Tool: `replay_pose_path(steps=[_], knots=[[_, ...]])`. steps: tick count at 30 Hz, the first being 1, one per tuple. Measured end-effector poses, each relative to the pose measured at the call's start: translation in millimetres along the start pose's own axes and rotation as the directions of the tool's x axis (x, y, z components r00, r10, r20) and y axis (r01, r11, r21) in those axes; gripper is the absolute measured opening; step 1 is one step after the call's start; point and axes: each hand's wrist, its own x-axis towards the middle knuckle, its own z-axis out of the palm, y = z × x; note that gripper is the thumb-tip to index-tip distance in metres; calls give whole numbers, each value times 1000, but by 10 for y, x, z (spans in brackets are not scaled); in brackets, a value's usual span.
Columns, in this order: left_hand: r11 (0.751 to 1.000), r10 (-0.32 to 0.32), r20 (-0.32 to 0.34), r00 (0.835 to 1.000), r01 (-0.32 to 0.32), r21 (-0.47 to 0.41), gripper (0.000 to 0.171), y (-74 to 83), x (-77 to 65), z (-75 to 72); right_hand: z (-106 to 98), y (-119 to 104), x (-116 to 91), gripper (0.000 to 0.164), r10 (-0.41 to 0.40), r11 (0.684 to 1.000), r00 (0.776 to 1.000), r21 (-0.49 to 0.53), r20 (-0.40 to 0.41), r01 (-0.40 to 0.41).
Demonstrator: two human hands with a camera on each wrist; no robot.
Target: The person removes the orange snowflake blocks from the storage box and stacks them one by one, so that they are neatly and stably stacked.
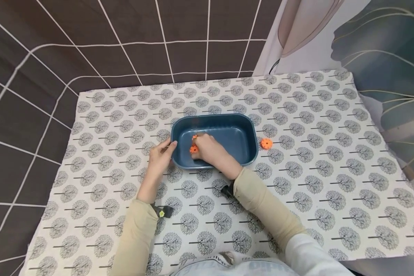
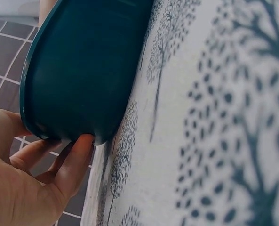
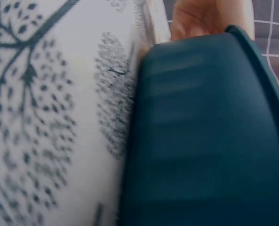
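Note:
A dark blue-green plastic basin [image 1: 241, 119] stands on the patterned cloth. My left hand [image 1: 159, 157] grips its left end, thumb at the rim and fingers against the outer wall, as the left wrist view shows with the hand [image 2: 40, 179] beside the basin wall [image 2: 83, 84]. Inside the basin, my right hand [image 1: 210, 150] holds an orange round notched disc [image 1: 193, 149] at its fingers. A smaller-looking orange piece [image 1: 194, 137] shows by the fingertips, partly hidden. The right wrist view shows the basin's outer wall [image 3: 200, 132] and the left hand [image 3: 205, 19] beyond it; the right fingers are hidden there.
Another orange disc [image 1: 266, 143] lies on the cloth just right of the basin. The white cloth [image 1: 317, 168] with a tree print covers the table. Dark gridded fabric [image 1: 131, 23] hangs behind and left, with a pale curtain [image 1: 307, 27] at the back right.

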Motion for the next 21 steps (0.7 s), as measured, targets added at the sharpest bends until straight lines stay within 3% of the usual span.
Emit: replay_pose_path(steps=[7,14,17,21], knots=[[1000,0,-13,1000,1,24,43,-12,-3,26,-86,35,-124,28,-98,994,993,-47,-59,95],[1000,-16,-6,1000,16,5,45,-14,-11,14,-210,155,-322,33,-138,990,982,13,-130,141],[1000,-20,-14,1000,20,4,45,-14,-2,22,-244,261,-381,33,-222,975,958,-18,-183,222],[999,-23,-25,999,23,24,44,-13,6,40,-283,411,-437,33,-328,945,907,-72,-264,320]])
